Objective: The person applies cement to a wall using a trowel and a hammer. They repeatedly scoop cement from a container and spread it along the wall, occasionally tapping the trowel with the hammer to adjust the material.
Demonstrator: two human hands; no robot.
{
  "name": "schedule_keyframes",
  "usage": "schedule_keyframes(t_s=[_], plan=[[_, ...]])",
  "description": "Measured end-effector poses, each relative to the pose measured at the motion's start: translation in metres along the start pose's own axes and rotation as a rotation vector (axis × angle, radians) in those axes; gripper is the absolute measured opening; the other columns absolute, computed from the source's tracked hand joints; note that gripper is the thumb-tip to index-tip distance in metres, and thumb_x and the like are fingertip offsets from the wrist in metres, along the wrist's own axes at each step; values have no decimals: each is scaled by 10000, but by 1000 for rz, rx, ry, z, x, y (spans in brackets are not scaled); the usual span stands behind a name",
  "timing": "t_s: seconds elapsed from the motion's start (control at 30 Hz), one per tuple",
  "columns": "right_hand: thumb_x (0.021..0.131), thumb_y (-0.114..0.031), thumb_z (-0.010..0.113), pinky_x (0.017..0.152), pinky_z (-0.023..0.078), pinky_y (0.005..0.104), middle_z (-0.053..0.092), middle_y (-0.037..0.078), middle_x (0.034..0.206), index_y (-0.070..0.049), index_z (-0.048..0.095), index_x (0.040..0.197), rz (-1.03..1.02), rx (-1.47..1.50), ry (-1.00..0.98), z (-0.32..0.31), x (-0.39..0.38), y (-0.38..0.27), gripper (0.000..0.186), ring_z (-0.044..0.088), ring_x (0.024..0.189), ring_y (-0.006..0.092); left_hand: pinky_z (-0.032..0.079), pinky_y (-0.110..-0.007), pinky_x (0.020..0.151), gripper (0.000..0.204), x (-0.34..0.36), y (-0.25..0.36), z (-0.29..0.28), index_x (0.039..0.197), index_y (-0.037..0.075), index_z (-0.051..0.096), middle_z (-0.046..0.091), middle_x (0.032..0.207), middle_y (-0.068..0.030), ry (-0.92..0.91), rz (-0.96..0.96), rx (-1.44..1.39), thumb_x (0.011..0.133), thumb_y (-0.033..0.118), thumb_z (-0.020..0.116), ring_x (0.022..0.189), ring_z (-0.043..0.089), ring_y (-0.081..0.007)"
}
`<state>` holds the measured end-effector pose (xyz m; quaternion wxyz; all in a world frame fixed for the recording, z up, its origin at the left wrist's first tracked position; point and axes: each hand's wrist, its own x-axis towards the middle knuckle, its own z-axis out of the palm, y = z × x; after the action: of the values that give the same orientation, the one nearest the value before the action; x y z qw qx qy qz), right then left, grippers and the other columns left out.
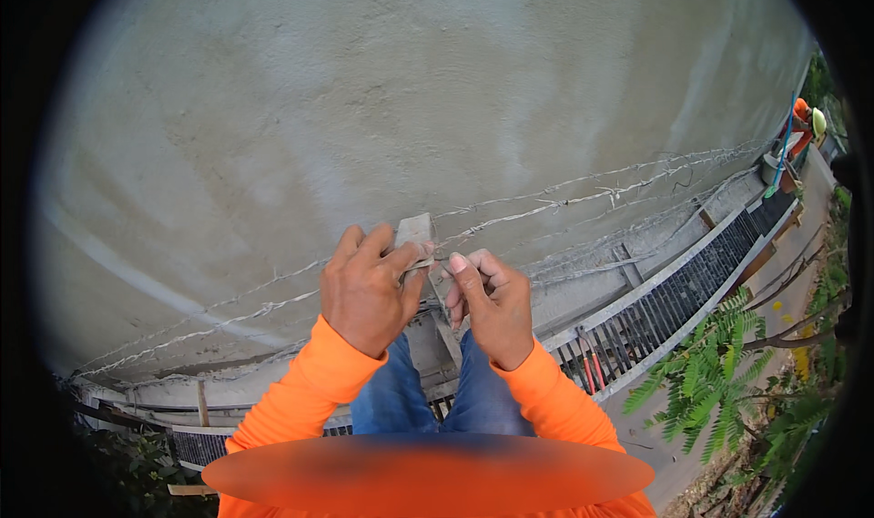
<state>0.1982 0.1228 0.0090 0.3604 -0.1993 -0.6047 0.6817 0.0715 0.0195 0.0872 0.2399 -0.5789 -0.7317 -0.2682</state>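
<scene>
The post (415, 229) stands between the two hands, its top just beside the fingers of each. The left hand (364, 290) curls against the post's upper end, fingers bent and thumb pressed to it. The right hand (496, 304) has thumb and fingertips pinched together on wire (555, 203) just right of the post (which strand, I cannot tell). Barbed lengths of it stretch past both hands to either side, in front of the wall (437, 81). Lower right, red-handled pliers (598, 370) rest on the grating (692, 290), apart from both hands
</scene>
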Motion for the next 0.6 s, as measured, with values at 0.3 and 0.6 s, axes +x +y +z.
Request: schedule_keyframes(t_s=[0.3, 0.6], plan=[[808, -170, 742, 540, 430, 299, 696, 1, 971, -194, 757, 1190, -1239, -1245, 60, -42, 24, -33, 384, 591, 716, 174, 440, -398, 618, 254, 0, 0, -1, 926, 121, 792, 499, 776, -56, -14, -6, 4, 684, 88, 866, 723, 496, -266], [883, -223, 804, 585, 391, 271, 623, 18, 829, -105, 727, 992, -914, -704, 282, 5, 19, -2, 178, 535, 670, 171, 449, -399, 633, 279, -1, 0, 0, 952, 116, 794, 496, 778, -63, -19, -21, -7, 682, 79, 855, 739, 502, -272]])
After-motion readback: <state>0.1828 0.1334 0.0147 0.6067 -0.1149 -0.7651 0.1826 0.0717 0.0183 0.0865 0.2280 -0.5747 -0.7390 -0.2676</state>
